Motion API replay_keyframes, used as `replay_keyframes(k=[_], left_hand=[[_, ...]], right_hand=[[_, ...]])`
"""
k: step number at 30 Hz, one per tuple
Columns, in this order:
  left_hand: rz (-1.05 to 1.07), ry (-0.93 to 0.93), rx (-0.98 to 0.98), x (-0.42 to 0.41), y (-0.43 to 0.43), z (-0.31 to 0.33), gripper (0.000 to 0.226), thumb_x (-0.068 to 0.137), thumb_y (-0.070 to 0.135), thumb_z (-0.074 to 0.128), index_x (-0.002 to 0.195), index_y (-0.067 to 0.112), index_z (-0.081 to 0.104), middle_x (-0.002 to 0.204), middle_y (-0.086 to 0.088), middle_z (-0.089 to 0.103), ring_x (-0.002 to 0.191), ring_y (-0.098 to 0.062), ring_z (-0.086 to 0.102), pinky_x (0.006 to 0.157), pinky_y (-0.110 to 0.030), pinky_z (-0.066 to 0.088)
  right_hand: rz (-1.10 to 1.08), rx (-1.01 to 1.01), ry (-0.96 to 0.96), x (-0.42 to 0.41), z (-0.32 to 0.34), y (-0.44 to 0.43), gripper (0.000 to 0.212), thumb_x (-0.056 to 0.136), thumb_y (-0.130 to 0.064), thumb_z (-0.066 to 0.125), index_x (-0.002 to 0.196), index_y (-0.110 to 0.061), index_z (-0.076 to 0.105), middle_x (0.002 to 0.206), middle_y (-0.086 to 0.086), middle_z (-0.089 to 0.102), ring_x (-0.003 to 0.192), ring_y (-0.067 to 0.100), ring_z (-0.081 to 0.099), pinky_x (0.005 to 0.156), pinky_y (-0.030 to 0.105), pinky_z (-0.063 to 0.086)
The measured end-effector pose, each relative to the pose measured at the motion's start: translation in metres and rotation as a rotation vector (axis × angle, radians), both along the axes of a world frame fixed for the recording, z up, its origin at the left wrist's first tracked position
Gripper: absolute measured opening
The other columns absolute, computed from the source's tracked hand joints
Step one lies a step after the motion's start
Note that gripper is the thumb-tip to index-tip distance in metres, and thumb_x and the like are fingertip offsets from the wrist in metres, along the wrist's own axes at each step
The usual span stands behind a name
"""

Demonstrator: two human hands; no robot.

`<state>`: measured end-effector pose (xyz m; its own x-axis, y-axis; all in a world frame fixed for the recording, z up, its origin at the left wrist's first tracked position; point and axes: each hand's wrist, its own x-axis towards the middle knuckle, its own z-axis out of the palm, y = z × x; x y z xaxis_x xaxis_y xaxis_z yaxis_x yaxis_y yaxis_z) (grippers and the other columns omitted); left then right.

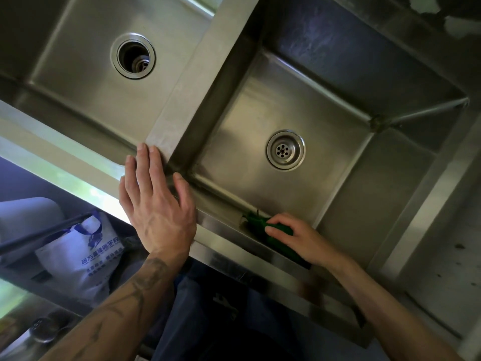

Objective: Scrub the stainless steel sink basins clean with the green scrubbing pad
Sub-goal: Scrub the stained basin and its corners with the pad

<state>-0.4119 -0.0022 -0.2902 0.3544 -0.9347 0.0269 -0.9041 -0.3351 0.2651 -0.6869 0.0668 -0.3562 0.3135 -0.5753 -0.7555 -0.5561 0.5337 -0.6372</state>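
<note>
A person's right hand (299, 238), lower right of centre, curls its fingers round a green pad (256, 222) and holds it against the near wall of the right basin (260, 105); the left hand (156, 204), fingers straight and flat, rests on the front rim where the divider (197, 74) meets it; a drain (285, 149) sits mid-basin; the left basin (78, 61) fills the upper left; a white bag (86, 259) shows at lower left.

The green scrubbing pad (256, 221) shows only partly, its middle under the right hand (299, 239), its lower edge behind the steel front rim (234, 246). The left stainless steel basin (86, 74) runs off the top edge. The white plastic bag (78, 261) has print too blurred to read.
</note>
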Motion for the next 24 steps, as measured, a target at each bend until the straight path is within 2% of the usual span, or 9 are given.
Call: replay_keyframes(k=[2,4,7,11,13,15,18,21,24], left_hand=[[-0.005,0.01,0.001,-0.001,0.0,0.001,0.059,0.109,0.031,0.05,0.164,0.017,0.036,0.173,0.0,0.033,0.161,-0.026,0.028,0.131,-0.049,0.021],[-0.003,0.004,-0.005,-0.002,-0.001,0.001,0.059,0.109,0.031,0.051,0.164,0.016,0.036,0.173,-0.001,0.034,0.16,-0.027,0.029,0.131,-0.05,0.022],[-0.001,0.004,-0.003,-0.001,-0.001,0.001,0.059,0.109,0.031,0.05,0.164,0.017,0.036,0.173,-0.001,0.034,0.16,-0.027,0.029,0.131,-0.05,0.021],[-0.004,0.009,0.01,-0.002,0.0,0.002,0.059,0.11,0.031,0.05,0.165,0.017,0.035,0.173,-0.002,0.033,0.161,-0.027,0.028,0.132,-0.049,0.02],[0.0,0.008,0.006,-0.002,-0.001,0.003,0.059,0.109,0.03,0.05,0.165,0.017,0.035,0.173,-0.002,0.034,0.161,-0.027,0.028,0.132,-0.049,0.021],[0.002,0.006,-0.003,-0.002,-0.001,0.002,0.059,0.109,0.029,0.05,0.164,0.016,0.037,0.172,-0.002,0.035,0.16,-0.027,0.029,0.131,-0.049,0.021],[-0.001,-0.005,-0.01,-0.002,-0.001,0.0,0.058,0.109,0.029,0.051,0.164,0.015,0.038,0.172,-0.002,0.036,0.16,-0.028,0.03,0.131,-0.049,0.022],[-0.003,-0.013,-0.002,-0.001,0.0,0.0,0.059,0.108,0.028,0.053,0.164,0.015,0.038,0.172,-0.002,0.036,0.16,-0.027,0.029,0.131,-0.049,0.022],[0.009,-0.011,0.007,-0.001,0.0,0.001,0.059,0.108,0.028,0.052,0.164,0.015,0.038,0.172,-0.002,0.035,0.16,-0.026,0.029,0.131,-0.05,0.023]], right_hand=[[0.059,0.068,0.093,-0.005,-0.015,-0.003,0.027,0.1,-0.059,0.054,0.115,-0.043,0.068,0.119,-0.006,0.065,0.113,0.01,0.062,0.104,0.031,0.046],[0.094,0.135,0.237,-0.007,-0.031,-0.005,0.033,0.105,-0.049,0.053,0.124,-0.026,0.069,0.125,0.004,0.066,0.116,0.021,0.062,0.103,0.038,0.047],[0.109,0.187,0.414,-0.018,-0.038,0.009,0.042,0.105,-0.056,0.048,0.126,-0.025,0.067,0.124,0.005,0.066,0.111,0.025,0.064,0.094,0.036,0.05],[0.103,0.258,0.518,-0.027,-0.035,0.018,0.046,0.103,-0.061,0.047,0.127,-0.026,0.065,0.128,0.004,0.068,0.115,0.025,0.064,0.098,0.038,0.051],[0.126,0.279,0.516,-0.011,-0.04,0.003,0.045,0.105,-0.056,0.048,0.13,-0.022,0.064,0.138,0.007,0.064,0.127,0.028,0.059,0.103,0.037,0.048],[0.134,0.24,0.476,0.019,-0.048,-0.02,0.044,0.106,-0.053,0.048,0.13,-0.021,0.065,0.14,0.006,0.063,0.129,0.03,0.057,0.105,0.038,0.046],[0.108,0.127,0.319,0.077,-0.056,-0.06,0.038,0.106,-0.049,0.051,0.128,-0.023,0.068,0.134,0.007,0.066,0.122,0.03,0.061,0.098,0.037,0.048],[0.135,0.066,0.22,0.131,-0.06,-0.099,0.043,0.106,-0.051,0.051,0.131,-0.02,0.066,0.135,0.009,0.065,0.122,0.032,0.061,0.091,0.034,0.044],[0.09,0.019,0.128,0.174,-0.055,-0.128,0.05,0.108,-0.048,0.048,0.142,-0.014,0.061,0.144,0.014,0.061,0.13,0.035,0.058,0.105,0.04,0.047]])
